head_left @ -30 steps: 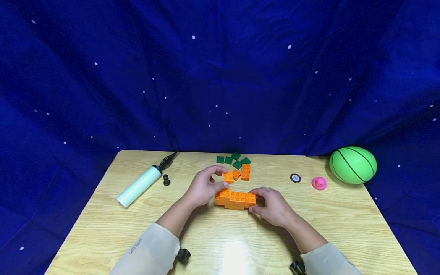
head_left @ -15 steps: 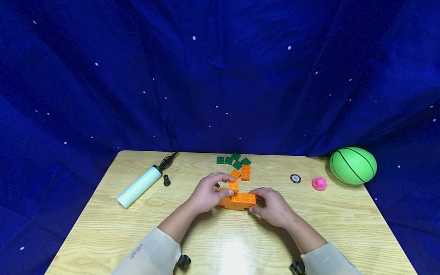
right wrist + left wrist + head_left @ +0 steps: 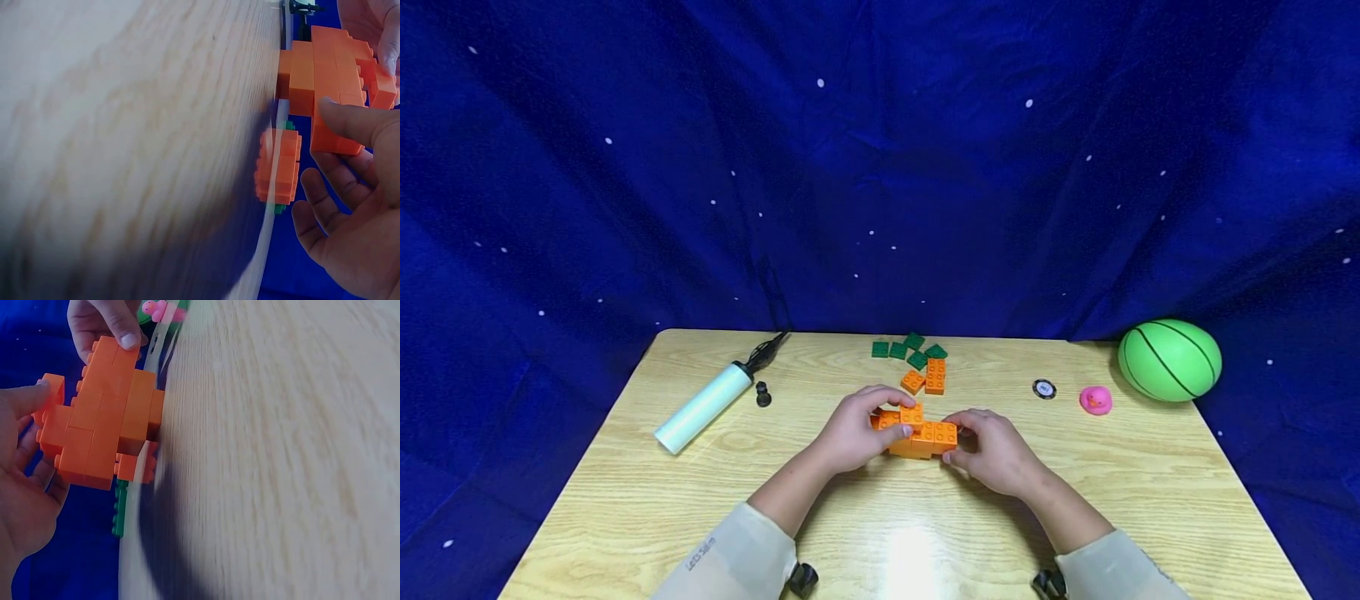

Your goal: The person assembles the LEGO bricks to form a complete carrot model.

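My left hand [image 3: 853, 429] pinches a small orange brick [image 3: 912, 415] between thumb and fingers, over the top of a stepped block of joined orange bricks [image 3: 913, 448]. In the right wrist view that orange brick [image 3: 382, 87] sits slightly tilted close to the studs; whether it touches them I cannot tell. My right hand [image 3: 996, 450] grips the right end of the joined block, its thumb on the near side and fingers behind. Seen from the left wrist, the joined block [image 3: 100, 419] is wider at the top than at its base.
Behind the hands lie a square orange brick [image 3: 913, 382], a longer orange brick [image 3: 936, 377] and several green bricks [image 3: 898, 350]. A hand pump [image 3: 703, 408] and black pawn [image 3: 763, 394] are left; a poker chip [image 3: 1044, 389], pink duck [image 3: 1096, 400] and green ball [image 3: 1170, 360] right.
My left hand has carried the small orange brick toward me and slightly right, from beside the loose bricks to over the joined block. My right hand has kept its grip in place.
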A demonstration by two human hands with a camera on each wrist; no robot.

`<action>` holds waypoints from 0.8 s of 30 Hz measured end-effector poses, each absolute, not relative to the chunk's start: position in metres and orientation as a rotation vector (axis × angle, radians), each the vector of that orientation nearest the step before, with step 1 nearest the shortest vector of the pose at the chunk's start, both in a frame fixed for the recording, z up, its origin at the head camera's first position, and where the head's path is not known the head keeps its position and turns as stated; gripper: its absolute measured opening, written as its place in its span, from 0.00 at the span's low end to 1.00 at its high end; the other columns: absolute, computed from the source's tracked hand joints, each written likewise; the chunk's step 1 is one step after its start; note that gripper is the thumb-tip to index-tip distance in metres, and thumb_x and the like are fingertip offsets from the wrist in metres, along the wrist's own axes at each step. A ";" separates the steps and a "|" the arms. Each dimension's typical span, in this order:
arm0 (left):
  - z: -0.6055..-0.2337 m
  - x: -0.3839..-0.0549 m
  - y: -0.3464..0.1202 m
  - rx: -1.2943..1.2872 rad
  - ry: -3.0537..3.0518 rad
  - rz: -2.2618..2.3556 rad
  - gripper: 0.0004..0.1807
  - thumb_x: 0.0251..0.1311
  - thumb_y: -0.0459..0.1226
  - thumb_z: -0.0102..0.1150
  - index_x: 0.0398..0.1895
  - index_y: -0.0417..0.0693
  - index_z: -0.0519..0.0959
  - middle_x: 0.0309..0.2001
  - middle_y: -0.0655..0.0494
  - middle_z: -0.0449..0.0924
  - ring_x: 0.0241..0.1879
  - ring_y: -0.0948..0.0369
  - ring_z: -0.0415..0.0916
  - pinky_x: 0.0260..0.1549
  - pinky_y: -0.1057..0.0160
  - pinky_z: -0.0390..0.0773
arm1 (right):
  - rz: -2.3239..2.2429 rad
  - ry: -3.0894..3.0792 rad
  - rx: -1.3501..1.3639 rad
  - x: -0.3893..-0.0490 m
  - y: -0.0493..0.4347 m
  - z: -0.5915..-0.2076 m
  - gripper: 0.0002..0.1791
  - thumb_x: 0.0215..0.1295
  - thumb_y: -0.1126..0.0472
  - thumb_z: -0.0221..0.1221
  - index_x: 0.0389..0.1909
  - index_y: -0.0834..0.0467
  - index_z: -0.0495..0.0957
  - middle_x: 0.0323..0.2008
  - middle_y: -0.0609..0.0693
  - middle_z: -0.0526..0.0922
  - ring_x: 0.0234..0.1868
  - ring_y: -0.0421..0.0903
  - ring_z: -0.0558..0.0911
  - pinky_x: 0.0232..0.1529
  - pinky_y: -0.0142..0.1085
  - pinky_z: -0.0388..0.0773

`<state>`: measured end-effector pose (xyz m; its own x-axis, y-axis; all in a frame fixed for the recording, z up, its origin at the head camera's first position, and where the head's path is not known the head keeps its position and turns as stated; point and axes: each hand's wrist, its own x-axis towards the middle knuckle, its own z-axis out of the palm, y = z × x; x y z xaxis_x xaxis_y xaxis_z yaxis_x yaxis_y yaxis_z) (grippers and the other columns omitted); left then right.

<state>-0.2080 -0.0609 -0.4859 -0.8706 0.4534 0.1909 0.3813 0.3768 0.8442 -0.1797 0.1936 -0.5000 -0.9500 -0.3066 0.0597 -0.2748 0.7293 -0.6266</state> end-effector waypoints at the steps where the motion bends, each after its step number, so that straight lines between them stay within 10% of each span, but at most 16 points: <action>1: -0.486 -0.208 -0.061 0.777 2.544 1.531 0.16 0.63 0.40 0.74 0.51 0.67 0.84 0.52 0.76 0.81 0.55 0.66 0.76 0.51 0.58 0.77 | -1.028 2.879 -0.484 -0.180 0.194 -0.500 0.21 0.57 0.59 0.76 0.53 0.52 0.85 0.51 0.46 0.85 0.54 0.49 0.81 0.57 0.50 0.79; 24: -0.500 -0.208 -0.062 0.779 2.506 1.508 0.17 0.61 0.39 0.75 0.51 0.66 0.84 0.55 0.71 0.81 0.56 0.64 0.77 0.58 0.57 0.76 | -1.026 2.887 -0.495 -0.180 0.194 -0.501 0.22 0.57 0.59 0.76 0.53 0.52 0.85 0.50 0.46 0.85 0.53 0.48 0.81 0.57 0.49 0.79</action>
